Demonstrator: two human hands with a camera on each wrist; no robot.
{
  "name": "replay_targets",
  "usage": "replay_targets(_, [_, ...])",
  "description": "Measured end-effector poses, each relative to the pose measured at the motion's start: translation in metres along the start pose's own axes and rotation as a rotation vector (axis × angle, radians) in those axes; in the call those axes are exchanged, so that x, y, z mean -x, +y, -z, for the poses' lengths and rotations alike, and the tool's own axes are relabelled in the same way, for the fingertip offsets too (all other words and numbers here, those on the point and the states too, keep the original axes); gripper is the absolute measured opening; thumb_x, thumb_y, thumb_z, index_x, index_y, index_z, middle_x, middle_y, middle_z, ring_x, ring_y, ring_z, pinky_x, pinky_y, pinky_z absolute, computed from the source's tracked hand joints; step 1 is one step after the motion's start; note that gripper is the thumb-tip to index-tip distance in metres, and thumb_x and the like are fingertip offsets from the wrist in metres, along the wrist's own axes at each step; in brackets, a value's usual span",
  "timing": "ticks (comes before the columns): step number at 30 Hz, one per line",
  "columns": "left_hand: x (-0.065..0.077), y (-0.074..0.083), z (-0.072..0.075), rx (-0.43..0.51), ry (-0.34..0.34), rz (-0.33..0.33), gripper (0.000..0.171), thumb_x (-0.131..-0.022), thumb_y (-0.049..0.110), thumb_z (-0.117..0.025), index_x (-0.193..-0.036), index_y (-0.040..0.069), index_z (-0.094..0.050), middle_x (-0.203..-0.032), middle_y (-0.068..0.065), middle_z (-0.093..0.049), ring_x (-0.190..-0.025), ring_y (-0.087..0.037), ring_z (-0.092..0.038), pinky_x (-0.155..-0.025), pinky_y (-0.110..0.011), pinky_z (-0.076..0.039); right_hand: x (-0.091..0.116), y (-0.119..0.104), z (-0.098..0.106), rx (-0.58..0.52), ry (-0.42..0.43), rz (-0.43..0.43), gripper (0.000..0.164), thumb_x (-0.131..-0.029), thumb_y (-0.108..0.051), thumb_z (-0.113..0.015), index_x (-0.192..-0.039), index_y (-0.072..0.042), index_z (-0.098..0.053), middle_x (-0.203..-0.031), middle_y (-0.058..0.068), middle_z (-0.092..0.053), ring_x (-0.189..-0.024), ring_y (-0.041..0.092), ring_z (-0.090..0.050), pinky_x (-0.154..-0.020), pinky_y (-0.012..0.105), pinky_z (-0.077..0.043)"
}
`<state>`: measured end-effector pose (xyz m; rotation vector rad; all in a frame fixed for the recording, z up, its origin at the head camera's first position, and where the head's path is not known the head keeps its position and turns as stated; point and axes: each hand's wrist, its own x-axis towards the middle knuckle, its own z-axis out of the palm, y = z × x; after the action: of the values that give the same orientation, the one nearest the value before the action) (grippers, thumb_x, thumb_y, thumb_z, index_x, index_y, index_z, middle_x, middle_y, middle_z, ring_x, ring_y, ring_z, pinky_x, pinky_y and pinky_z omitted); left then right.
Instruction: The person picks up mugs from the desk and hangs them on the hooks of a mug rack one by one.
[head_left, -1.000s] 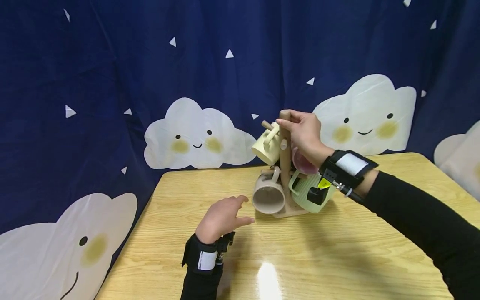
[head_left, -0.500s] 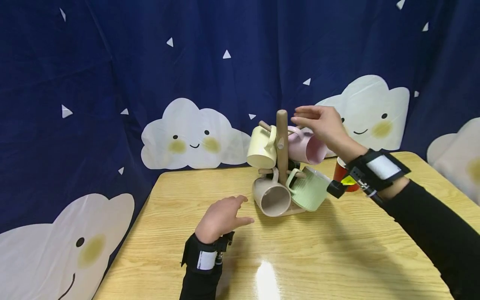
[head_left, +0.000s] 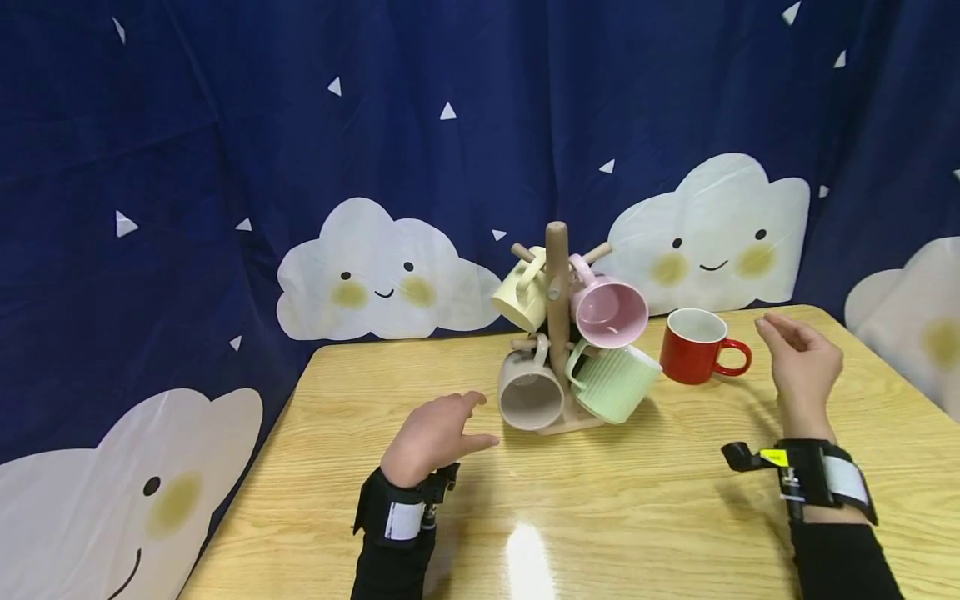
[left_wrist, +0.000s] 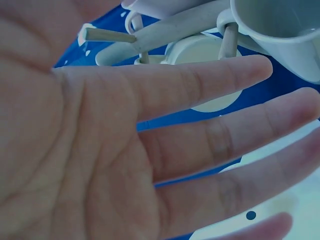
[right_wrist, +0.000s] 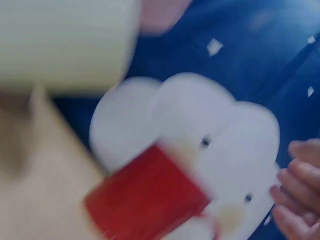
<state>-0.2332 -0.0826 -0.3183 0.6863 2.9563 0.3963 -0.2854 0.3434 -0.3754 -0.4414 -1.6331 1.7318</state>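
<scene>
A wooden mug tree (head_left: pixel 557 275) stands toward the back of the table. On its pegs hang a cream mug (head_left: pixel 522 300), a pink mug (head_left: pixel 611 310), a beige mug (head_left: pixel 529 398) and a pale green ribbed mug (head_left: pixel 617 385). Upright on the table to the right is a red mug (head_left: pixel 688 354), white inside, its handle turned right. My right hand (head_left: pixel 804 371) hovers just right of that handle, apart from it, fingers loosely bent around nothing. My left hand (head_left: pixel 431 440), also holding nothing, is in front and left of the beige mug; its fingers (left_wrist: pixel 200 82) look straight in the left wrist view.
A light wood table (head_left: pixel 630 508) lies beneath everything. Behind it hangs a dark blue curtain (head_left: pixel 420 50) with white cloud faces (head_left: pixel 382 258). The right wrist view is blurred, with the red mug's side low in it.
My right hand has left the top of the mug tree and moved right and down, past the red mug, which now shows fully. The hanging mugs have swung slightly. My left hand has barely moved.
</scene>
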Motion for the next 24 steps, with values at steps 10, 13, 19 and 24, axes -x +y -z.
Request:
replay_targets(10, [0.001,-0.004,0.001,0.012,0.016,0.02,0.056,-0.081,0.039,-0.067,-0.125,0.008,-0.053,-0.108,-0.011,-0.065,-0.097,-0.025,-0.062,-0.079,-0.039,-0.05,-0.002,0.046,-0.001,0.536,-0.026,0.234,0.04,-0.085,-0.026,-0.065,-0.121,-0.008,-0.061,-0.123,0.011,-0.06,-0.113,0.002,-0.053,-0.096,0.022,-0.044])
replay_targets(13, [0.001,-0.005,0.001,0.013,0.016,0.019,0.056,-0.081,0.038,-0.067,-0.126,0.007,-0.053,-0.108,-0.011,-0.065,-0.096,-0.025,-0.062,-0.079,-0.039,-0.05,-0.004,0.05,0.0,0.57,-0.05,0.213,0.041,-0.087,-0.024,-0.064,-0.123,-0.007,-0.059,-0.125,0.013,-0.058,-0.118,0.019,-0.053,-0.098,0.03,-0.043])
replay_targets(19, [0.001,-0.004,0.001,-0.003,0.021,0.017,0.055,-0.081,0.039,-0.067,-0.125,0.008,-0.054,-0.107,-0.011,-0.066,-0.096,-0.025,-0.063,-0.079,-0.038,-0.05,-0.009,0.056,0.008,0.618,-0.134,0.147,0.045,-0.089,-0.028,-0.059,-0.129,-0.008,-0.054,-0.129,0.014,-0.053,-0.122,0.026,-0.049,-0.098,0.028,-0.043])
replay_targets(24, [0.001,-0.003,0.001,-0.01,0.012,0.011,0.055,-0.082,0.04,-0.067,-0.125,0.008,-0.053,-0.108,-0.011,-0.065,-0.097,-0.025,-0.063,-0.079,-0.039,-0.05,-0.009,0.059,0.012,0.661,-0.193,0.134,0.045,-0.091,-0.029,-0.056,-0.128,-0.004,-0.053,-0.126,0.02,-0.054,-0.119,0.032,-0.05,-0.091,0.021,-0.045])
